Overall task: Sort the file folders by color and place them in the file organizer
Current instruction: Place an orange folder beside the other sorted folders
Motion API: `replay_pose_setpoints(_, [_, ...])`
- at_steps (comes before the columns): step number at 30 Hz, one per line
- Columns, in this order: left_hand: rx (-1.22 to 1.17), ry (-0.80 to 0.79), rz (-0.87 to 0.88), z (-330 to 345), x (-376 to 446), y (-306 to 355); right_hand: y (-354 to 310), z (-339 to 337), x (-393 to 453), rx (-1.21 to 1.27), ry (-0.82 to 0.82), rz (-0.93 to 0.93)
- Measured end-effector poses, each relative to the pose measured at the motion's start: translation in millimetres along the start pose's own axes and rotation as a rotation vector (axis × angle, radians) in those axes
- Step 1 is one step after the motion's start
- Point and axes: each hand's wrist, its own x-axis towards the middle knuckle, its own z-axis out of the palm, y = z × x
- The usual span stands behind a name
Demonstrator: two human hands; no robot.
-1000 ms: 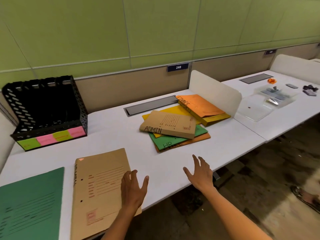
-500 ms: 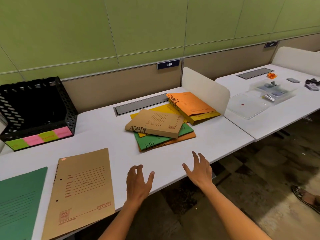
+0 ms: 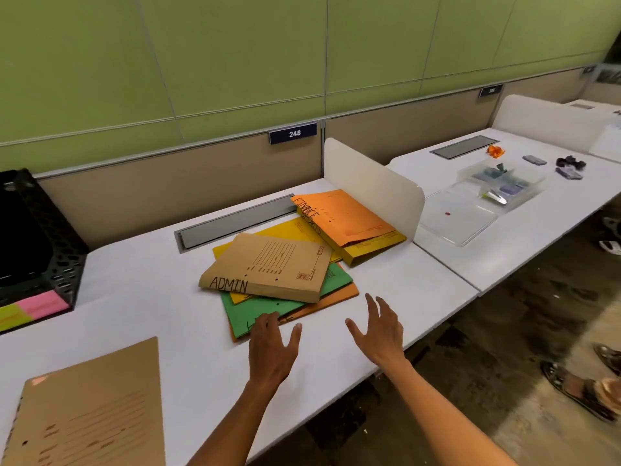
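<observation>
Green card lies just under the fingertips of my left hand (image 3: 273, 344), because I reach for the green folder (image 3: 268, 309) low in the mixed pile, and my fingers are spread straight and grip nothing yet. At three o'clock from it my right hand (image 3: 378, 332) hovers above the desk (image 3: 161, 297), palm turned inward, fingers loose and empty, both forearms stretched forward. At twelve o'clock sits the brown ADMIN folder (image 3: 268, 267), and the black file organizer (image 3: 40, 243) stands well apart at ten o'clock.
</observation>
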Motion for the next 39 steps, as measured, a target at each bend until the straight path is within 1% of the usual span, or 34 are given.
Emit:
replay_pose_setpoints(4, [-0.069,0.033,0.031,10.9,49.7,14.5,-2.1,-4.1,48.0,-0.034,0.031,0.005])
replay_pose_setpoints(8, [-0.163,-0.015,0.047,20.6,87.2,19.7,-6.0,-2.5,84.5,-0.032,0.055,0.018])
replay_pose_setpoints(11, [-0.222,-0.06,0.025,29.4,110.2,22.3,-7.3,-0.9,104.5,-0.036,0.05,0.026])
replay_pose_setpoints(19, [-0.26,-0.144,-0.004,53.7,172.1,49.2,1.3,2.7,165.4,-0.038,0.039,0.0])
replay_pose_setpoints(26, [-0.271,-0.166,-0.052,82.3,220.3,86.5,17.5,-3.7,238.2,0.004,0.014,-0.054])
replay_pose_setpoints(29, [-0.309,-0.177,-0.115,95.1,240.8,102.9,23.4,-6.8,268.3,0.01,0.005,-0.068])
replay_pose_setpoints(34, [-0.396,-0.233,-0.323,119.8,270.7,133.3,41.2,-6.0,314.4,0.021,-0.034,-0.111])
replay_pose_setpoints(39, [-0.385,-0.19,-0.419,143.1,294.2,153.7,55.5,2.3,340.8,-0.016,-0.083,-0.166])
